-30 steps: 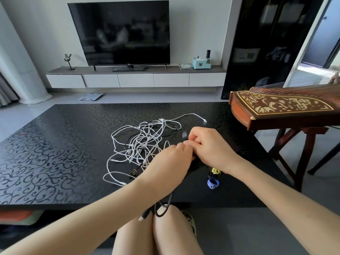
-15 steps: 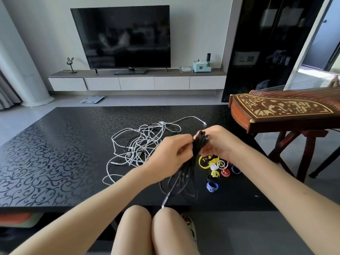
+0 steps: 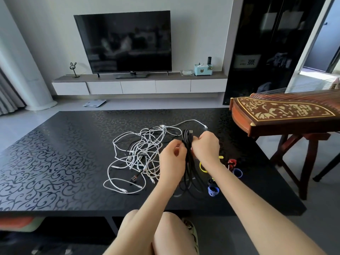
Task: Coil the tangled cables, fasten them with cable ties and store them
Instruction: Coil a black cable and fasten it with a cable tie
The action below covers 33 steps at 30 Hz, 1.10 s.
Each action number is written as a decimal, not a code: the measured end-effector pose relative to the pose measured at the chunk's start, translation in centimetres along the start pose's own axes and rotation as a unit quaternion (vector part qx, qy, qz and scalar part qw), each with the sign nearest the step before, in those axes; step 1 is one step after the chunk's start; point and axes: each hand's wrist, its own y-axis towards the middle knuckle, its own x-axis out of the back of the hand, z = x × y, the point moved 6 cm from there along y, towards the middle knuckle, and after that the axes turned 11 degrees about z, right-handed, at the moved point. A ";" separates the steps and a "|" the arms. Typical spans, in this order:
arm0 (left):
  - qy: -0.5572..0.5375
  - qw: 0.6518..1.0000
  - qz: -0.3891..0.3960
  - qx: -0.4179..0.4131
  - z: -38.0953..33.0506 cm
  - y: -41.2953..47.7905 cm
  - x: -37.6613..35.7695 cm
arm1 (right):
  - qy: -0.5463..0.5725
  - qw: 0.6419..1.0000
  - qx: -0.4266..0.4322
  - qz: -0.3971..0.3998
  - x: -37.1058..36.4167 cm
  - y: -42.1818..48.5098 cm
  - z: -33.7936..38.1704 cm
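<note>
A coiled black cable (image 3: 188, 162) hangs in long loops above the black patterned table (image 3: 55, 162). My right hand (image 3: 207, 147) grips the top of the coil, where a plug sticks up. My left hand (image 3: 173, 159) is just left of the bundle, fingers curled, fingertips pinching the strands. A tangle of white cables (image 3: 139, 153) with a dark one mixed in lies on the table to the left of my hands. Several coloured cable ties (image 3: 213, 190), blue, yellow and red, lie to the right, partly hidden by my right forearm.
A wooden zither (image 3: 283, 115) on a stand overhangs the table's right side. A TV (image 3: 125, 43) on a low white cabinet stands at the far wall, a dark glass cabinet (image 3: 272, 43) at the right. My knees are under the table's near edge.
Both hands have lifted the black cable from the table's near edge up and away from me; its loops now hang gathered in a bundle, and the cable ties are uncovered.
</note>
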 end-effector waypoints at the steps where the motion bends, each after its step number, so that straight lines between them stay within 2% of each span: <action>1: -0.002 1.000 -0.009 0.003 0.1 0.1 0.1 | -0.006 1.000 -0.004 -0.002 -0.2 0.1 0.0; 5: -0.050 0.998 -0.034 0.030 0.3 0.4 0.8 | -0.020 1.000 -0.012 -0.009 -0.7 0.6 0.3; 7: -0.111 0.991 -0.033 0.064 0.7 0.6 0.8 | -0.014 1.000 -0.021 -0.009 -0.7 0.6 0.3; 12: -0.301 0.944 -0.027 0.135 1.7 0.2 -0.5 | 0.013 0.999 -0.033 -0.023 -0.8 0.6 1.0; 17: -0.299 0.949 -0.005 0.097 0.9 0.1 -0.4 | 0.039 0.997 -0.052 -0.042 -1.0 0.5 1.4; 19: -0.286 0.954 -0.014 0.087 0.7 0.0 0.2 | 0.062 0.997 -0.047 -0.015 -1.3 0.5 1.5; 22: -0.266 0.961 -0.017 0.076 0.7 0.1 1.2 | 0.180 0.980 -0.047 0.073 -1.7 0.4 0.6; 24: -0.274 0.958 -0.007 0.080 0.8 0.0 1.7 | 0.195 0.974 -0.011 0.114 -1.2 -0.1 0.4; 26: -0.284 0.955 0.019 0.084 0.8 0.0 2.1 | 0.097 0.983 0.093 0.122 0.1 -0.7 1.1; 28: -0.291 0.952 0.047 0.078 0.5 0.0 2.4 | 0.048 0.968 0.199 0.143 1.0 -1.9 2.5; 31: -0.289 0.951 0.087 0.063 -0.1 0.0 2.7 | 0.086 0.941 0.212 0.249 1.1 -3.5 3.5; 33: -0.278 0.952 0.114 0.056 -0.5 -0.2 2.7 | 0.072 0.935 0.225 0.265 1.2 -3.8 4.0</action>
